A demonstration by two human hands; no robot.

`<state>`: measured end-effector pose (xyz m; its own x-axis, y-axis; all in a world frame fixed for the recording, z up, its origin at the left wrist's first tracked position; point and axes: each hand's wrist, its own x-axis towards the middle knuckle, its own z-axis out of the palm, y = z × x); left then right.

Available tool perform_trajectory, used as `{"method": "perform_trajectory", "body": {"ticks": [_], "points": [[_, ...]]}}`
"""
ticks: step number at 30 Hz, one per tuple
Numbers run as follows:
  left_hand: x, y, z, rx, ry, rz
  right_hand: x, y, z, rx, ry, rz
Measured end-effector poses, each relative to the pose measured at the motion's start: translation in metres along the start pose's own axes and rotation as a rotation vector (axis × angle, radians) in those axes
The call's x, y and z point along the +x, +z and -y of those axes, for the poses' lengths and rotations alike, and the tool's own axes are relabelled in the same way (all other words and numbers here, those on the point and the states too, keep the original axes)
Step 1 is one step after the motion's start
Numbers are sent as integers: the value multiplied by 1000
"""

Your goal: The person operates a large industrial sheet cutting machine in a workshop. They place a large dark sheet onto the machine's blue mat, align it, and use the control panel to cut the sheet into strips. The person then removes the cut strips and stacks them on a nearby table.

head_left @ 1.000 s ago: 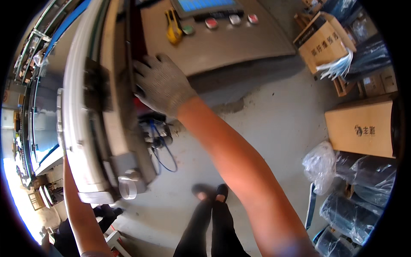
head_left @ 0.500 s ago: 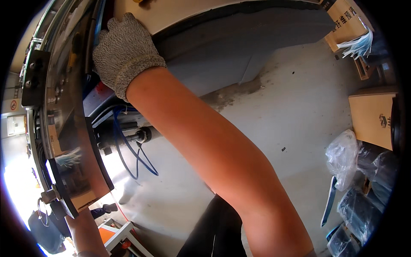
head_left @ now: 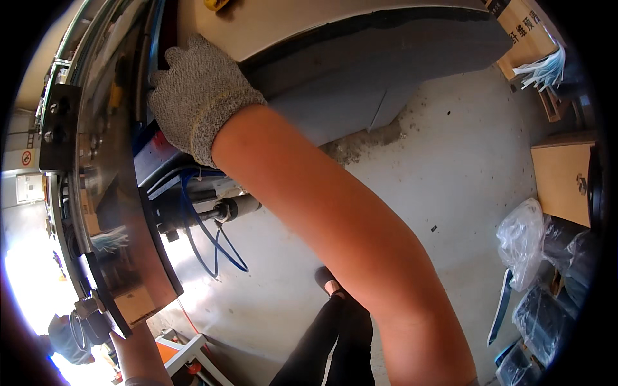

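My right hand [head_left: 201, 93], in a grey knitted work glove, reaches across to the far left. It lies at the corner where a machine's dark edge meets a tan board [head_left: 270, 32]. The back of the glove faces up and the fingers bend down out of sight, so what they grip is hidden. A glossy see-through panel [head_left: 119, 193] in a dark frame stands just left of that hand. My left forearm [head_left: 138, 354] rises at the lower left and passes behind the panel's lower end; the left hand itself is hidden.
A dark grey sheet [head_left: 360, 71] hangs along the board's near edge. Blue hoses [head_left: 215, 251] loop beside a metal cylinder [head_left: 235, 207] under the machine. At right are cardboard boxes [head_left: 563, 177], plastic-wrapped bundles [head_left: 544, 328] and pale blue strips [head_left: 544, 69]. A white frame [head_left: 183, 354] stands lower left.
The whole view has shifted slightly, so the scene sits farther right and lower. A dark shoe now shows below my right arm. The gloved hand stays at the same corner.
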<state>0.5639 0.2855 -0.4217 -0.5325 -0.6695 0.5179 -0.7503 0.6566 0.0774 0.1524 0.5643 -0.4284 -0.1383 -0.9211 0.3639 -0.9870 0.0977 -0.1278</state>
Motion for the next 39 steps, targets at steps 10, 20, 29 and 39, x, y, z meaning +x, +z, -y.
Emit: {"method": "perform_trajectory", "body": {"ticks": [10,20,29,39], "points": [[3,1,-2,4,-3,7,1,1,-4,50,-15,24],[10,6,-15,8,0,19,3,-4,-11,109,-44,-37],[25,16,-35,70,-4,-49,22,-21,-5,144,-58,-208],[36,-4,-54,92,-418,30,41,-41,4,53,-33,105]]}}
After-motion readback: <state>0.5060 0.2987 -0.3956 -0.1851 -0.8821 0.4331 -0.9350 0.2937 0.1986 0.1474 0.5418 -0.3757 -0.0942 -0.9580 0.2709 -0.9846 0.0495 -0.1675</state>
